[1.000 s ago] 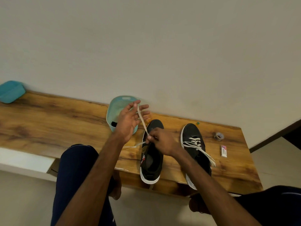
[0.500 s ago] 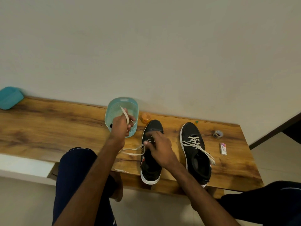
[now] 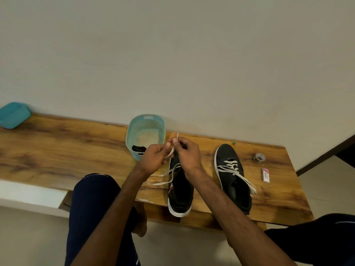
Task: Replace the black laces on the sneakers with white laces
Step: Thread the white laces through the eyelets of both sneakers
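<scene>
Right hand (image 3: 187, 154) and left hand (image 3: 153, 156) are up close together. Right fingers (image 3: 179, 142) pinch the white lace (image 3: 171, 151) near its tip, and left fingers pinch it just below. The lace drops from the fingers to the half-laced sneaker (image 3: 180, 194) directly under them, its slack on the tabletop (image 3: 76, 150). The white-laced sneaker (image 3: 233, 181) sits right of the fingers. The basket (image 3: 146, 121) with the black lace (image 3: 138, 148) is just beyond the left fingers.

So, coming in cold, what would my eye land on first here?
The left hand and right hand meet above the toe of a black sneaker on the wooden bench, both pinching a white lace. Beside it, a second sneaker already wears white laces. Behind, a pale blue basket holds something black.
</scene>
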`<action>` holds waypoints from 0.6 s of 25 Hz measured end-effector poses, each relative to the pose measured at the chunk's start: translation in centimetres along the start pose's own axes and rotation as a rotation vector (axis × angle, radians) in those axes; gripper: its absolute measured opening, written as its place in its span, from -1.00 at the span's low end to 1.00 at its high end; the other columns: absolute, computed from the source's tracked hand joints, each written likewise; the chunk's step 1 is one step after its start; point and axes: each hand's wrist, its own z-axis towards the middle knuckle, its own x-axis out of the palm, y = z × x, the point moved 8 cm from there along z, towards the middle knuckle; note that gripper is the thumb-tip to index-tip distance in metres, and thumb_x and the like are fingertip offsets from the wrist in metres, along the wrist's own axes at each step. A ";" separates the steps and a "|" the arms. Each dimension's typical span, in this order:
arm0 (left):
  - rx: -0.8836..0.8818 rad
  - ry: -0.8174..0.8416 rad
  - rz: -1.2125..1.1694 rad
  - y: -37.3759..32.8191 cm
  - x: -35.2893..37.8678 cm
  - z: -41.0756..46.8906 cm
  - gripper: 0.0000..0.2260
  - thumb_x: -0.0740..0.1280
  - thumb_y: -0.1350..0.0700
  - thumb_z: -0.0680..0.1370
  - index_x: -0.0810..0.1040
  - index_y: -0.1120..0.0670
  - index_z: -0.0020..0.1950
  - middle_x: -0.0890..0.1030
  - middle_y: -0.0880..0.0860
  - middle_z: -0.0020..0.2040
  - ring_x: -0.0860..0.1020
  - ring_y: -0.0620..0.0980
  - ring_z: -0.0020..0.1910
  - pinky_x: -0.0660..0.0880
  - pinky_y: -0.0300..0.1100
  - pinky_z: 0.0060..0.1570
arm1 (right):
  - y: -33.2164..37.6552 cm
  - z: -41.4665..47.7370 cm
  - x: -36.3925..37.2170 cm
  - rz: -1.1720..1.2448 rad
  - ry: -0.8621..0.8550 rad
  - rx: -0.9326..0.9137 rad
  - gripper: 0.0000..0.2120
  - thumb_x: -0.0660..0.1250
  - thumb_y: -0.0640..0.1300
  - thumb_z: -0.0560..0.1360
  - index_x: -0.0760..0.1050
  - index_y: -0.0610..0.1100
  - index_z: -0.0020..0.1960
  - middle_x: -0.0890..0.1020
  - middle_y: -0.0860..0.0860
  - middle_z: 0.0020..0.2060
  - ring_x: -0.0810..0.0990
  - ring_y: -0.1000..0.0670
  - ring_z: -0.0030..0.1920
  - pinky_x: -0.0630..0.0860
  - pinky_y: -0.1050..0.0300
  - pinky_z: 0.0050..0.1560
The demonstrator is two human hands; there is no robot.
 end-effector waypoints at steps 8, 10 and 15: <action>-0.107 -0.051 -0.231 1.4 0.2 1.3 -0.67 0.28 0.02 0.63 0.64 0.24 -0.12 0.30 0.00 -0.37 0.18 -0.11 -0.42 0.14 -0.35 -0.53 | -2.3 -2.2 -2.8 -0.191 0.133 -0.046 -0.67 0.24 0.00 0.64 0.42 0.06 0.39 0.52 0.18 0.26 0.47 0.26 0.26 0.42 0.32 0.25; -0.103 -0.118 -0.200 1.5 -0.2 1.4 -0.68 0.24 0.05 0.65 0.62 0.16 -0.20 0.28 -0.08 -0.45 0.20 -0.15 -0.46 0.15 -0.38 -0.54 | -5.7 -3.2 -5.1 -0.545 0.127 0.025 -0.56 0.34 0.08 0.57 0.37 0.03 0.40 0.46 0.06 0.28 0.43 0.02 0.31 0.44 0.05 0.32; -0.090 -0.097 -0.177 1.4 1.6 2.1 -0.75 0.22 0.10 0.67 0.48 0.15 -0.17 0.50 -0.18 -0.45 0.37 -0.29 -0.57 0.26 -0.49 -0.55 | -7.2 -3.7 -3.8 -0.998 0.224 -0.034 -0.50 0.37 0.13 0.51 0.40 -0.06 0.35 0.44 -0.01 0.25 0.43 -0.06 0.24 0.50 0.00 0.21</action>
